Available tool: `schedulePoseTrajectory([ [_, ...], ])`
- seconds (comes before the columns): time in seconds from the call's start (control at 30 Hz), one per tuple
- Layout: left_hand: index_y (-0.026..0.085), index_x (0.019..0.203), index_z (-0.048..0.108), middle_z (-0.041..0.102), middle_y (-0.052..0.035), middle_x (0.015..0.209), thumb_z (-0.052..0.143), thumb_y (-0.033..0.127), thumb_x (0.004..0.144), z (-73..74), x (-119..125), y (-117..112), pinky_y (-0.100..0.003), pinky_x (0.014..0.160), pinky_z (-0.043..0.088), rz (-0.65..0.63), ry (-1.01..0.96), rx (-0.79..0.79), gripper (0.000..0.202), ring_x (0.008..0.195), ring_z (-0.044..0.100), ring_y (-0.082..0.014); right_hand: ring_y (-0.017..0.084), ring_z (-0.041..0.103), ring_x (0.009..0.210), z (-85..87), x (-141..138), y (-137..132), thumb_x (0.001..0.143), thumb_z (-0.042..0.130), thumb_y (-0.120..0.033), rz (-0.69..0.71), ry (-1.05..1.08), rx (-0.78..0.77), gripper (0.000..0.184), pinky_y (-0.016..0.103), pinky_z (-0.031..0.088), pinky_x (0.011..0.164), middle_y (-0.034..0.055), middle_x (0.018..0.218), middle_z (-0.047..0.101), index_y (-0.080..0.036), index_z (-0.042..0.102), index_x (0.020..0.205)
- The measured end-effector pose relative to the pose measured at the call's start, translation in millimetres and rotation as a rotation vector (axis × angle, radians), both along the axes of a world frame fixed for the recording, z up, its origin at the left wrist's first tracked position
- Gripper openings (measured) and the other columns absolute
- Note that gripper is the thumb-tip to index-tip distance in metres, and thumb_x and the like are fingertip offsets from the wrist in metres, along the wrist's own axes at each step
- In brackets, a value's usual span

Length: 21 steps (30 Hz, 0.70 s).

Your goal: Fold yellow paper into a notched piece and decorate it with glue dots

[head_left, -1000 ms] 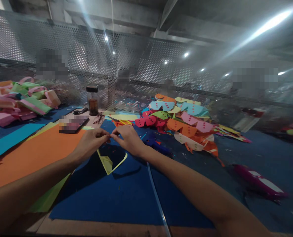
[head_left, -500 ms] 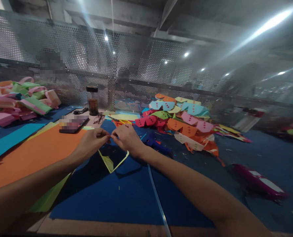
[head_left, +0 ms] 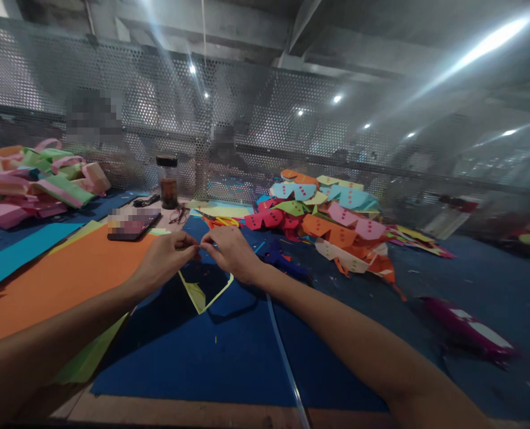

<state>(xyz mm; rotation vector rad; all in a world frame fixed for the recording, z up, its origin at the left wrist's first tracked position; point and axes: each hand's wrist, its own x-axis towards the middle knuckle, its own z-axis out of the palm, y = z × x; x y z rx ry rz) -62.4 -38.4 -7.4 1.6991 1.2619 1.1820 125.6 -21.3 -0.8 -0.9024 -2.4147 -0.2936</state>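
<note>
My left hand (head_left: 169, 255) and my right hand (head_left: 231, 253) meet above the blue work surface, each with thumb and fingers pinched. A narrow pale yellow paper strip (head_left: 196, 296) hangs beneath them in a V, both its sides running up to the hands. The fingers hide its upper ends; a tiny reddish spot shows at the left fingertips. Just right of my right wrist lies a dark blue tool (head_left: 285, 262) that looks like a glue gun, partly behind the forearm.
Folded paper strips (head_left: 45, 182) are heaped at left, near orange sheets (head_left: 90, 268), a phone (head_left: 133, 225) and a jar (head_left: 169, 185). Dotted paper shapes (head_left: 336, 223) pile up at right, with a purple object (head_left: 468, 328) nearer. A perforated screen (head_left: 247, 101) stands behind.
The fingers of my right hand have shifted very slightly at the pinch. My left hand and the yellow strip look the same as before.
</note>
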Motion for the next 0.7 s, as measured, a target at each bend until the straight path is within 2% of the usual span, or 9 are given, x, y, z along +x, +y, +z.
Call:
schedulePoseTrajectory([
  [0.13,0.019,0.081,0.073,0.077,-0.0039,0.073,0.068,0.032,0.071,-1.8,0.0,0.9,-0.030,0.063,0.051,-0.018,0.025,0.006,0.017,0.073,0.072,-0.0239,0.021,0.057,0.093,-0.8,-2.1,-0.1,0.101,0.052,-0.028,-0.012,-0.031,0.027,0.016,0.036,0.034,0.089,0.0074,0.097,0.068,-0.016,0.062,0.097],
  [0.33,0.020,0.082,0.071,0.077,-0.0036,0.074,0.066,0.032,0.075,-2.4,-0.6,1.0,-0.030,0.064,0.048,-0.036,0.069,0.011,0.015,0.075,0.071,-0.0231,0.027,0.053,0.097,-2.4,-3.4,-1.5,0.104,0.040,-0.027,-0.022,-0.091,0.087,0.027,0.043,0.030,0.095,0.0146,0.100,0.067,-0.012,0.062,0.100],
  [0.57,0.019,0.089,0.070,0.078,-0.0050,0.076,0.066,0.035,0.077,-0.4,-0.2,-1.4,-0.031,0.067,0.050,-0.029,0.045,0.006,0.020,0.077,0.072,-0.0235,0.021,0.056,0.095,-4.7,0.7,3.6,0.104,0.044,-0.029,-0.023,-0.035,0.058,0.022,0.037,0.032,0.094,0.0073,0.101,0.070,-0.016,0.062,0.103],
  [0.7,0.019,0.087,0.069,0.077,-0.0042,0.074,0.066,0.036,0.077,0.7,0.2,-1.9,-0.031,0.066,0.050,-0.016,0.042,0.006,0.020,0.074,0.072,-0.0227,0.020,0.058,0.092,-6.0,0.4,5.9,0.103,0.048,-0.028,-0.042,-0.021,0.032,0.019,0.035,0.034,0.090,0.0061,0.096,0.070,-0.016,0.062,0.100],
])
